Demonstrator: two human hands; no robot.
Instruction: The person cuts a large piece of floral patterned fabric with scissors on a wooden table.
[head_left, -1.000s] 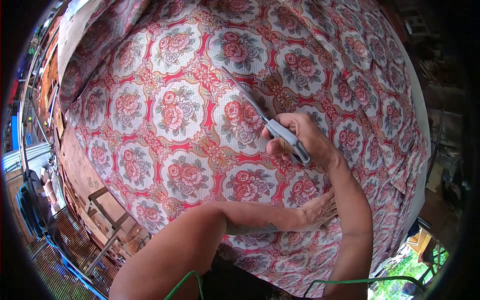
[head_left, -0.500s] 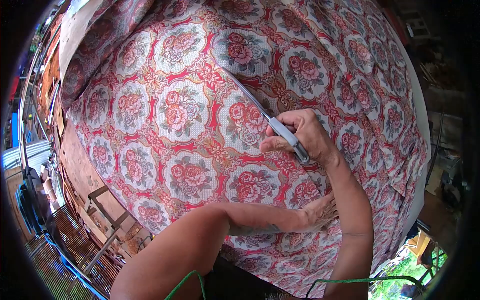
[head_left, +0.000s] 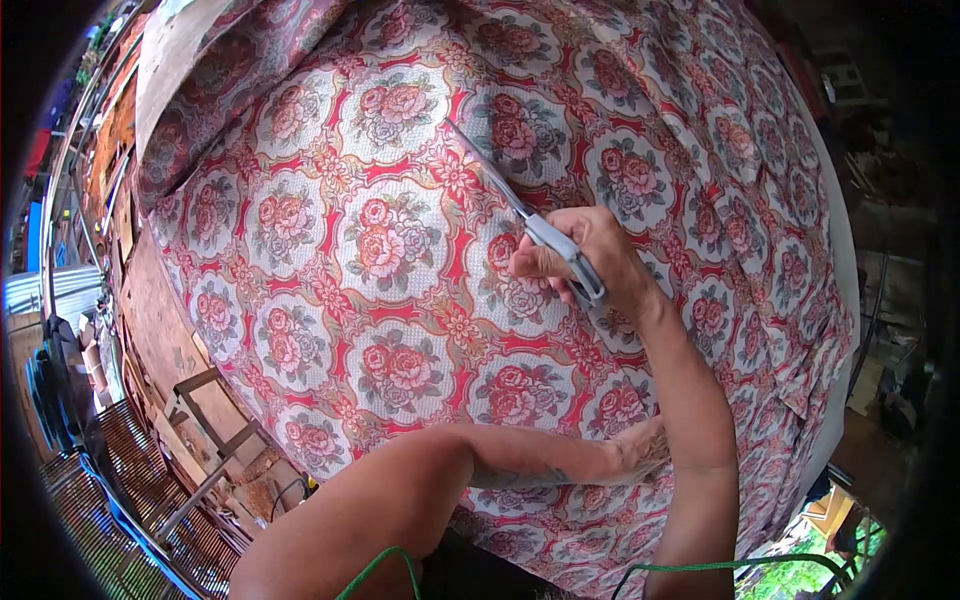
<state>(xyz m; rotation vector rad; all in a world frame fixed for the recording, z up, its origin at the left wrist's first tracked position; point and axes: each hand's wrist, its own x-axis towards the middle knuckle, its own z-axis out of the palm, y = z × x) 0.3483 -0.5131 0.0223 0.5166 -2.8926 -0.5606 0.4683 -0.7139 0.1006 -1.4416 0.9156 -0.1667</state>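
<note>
A pair of scissors [head_left: 553, 243] with pale grey handles is gripped in my right hand [head_left: 598, 258], the fingers closed round the handles. Its blades lie along the floral fabric [head_left: 395, 245], pointing up and to the left, the tip by a red border between two rose medallions. This cloth is red, cream and grey with repeated rose bunches. My left arm crosses low under my right forearm, and my left hand [head_left: 638, 450] rests on the fabric there. The fingers of that hand are hidden behind the right forearm.
At the upper left the fabric is folded over, beside a pale board [head_left: 185, 45]. On the left stand a wooden frame [head_left: 215, 420] and a slatted brown surface [head_left: 125, 500]. A green cord [head_left: 740, 563] hangs near my body. Dark clutter lies at the right.
The scissors and my right hand have shifted slightly up and left in view. The fabric pattern appears a little further right and lower. My left hand still lies under the right forearm.
</note>
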